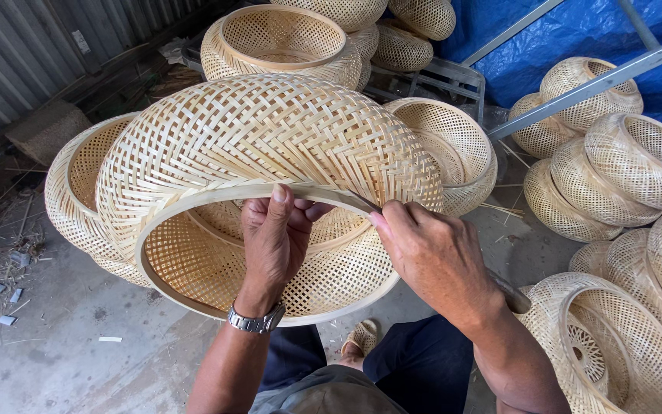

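Note:
A large round woven bamboo basket (262,138) is tilted with its open mouth facing me, in the middle of the view. My left hand (273,241) grips its pale rim band (193,201) from inside, thumb pressed on the top of the rim. A metal watch sits on that wrist. My right hand (430,253) holds a dark-handled knife (509,295); its thin blade lies against the rim just right of my left thumb. My knees and one sandalled foot show below the basket.
Similar woven baskets lie all around: one behind at left (70,192), one upright at top (281,38), one at centre right (453,142), several piled at right (622,169). A metal frame (576,92) crosses a blue tarp. Corrugated wall at left, concrete floor with scraps.

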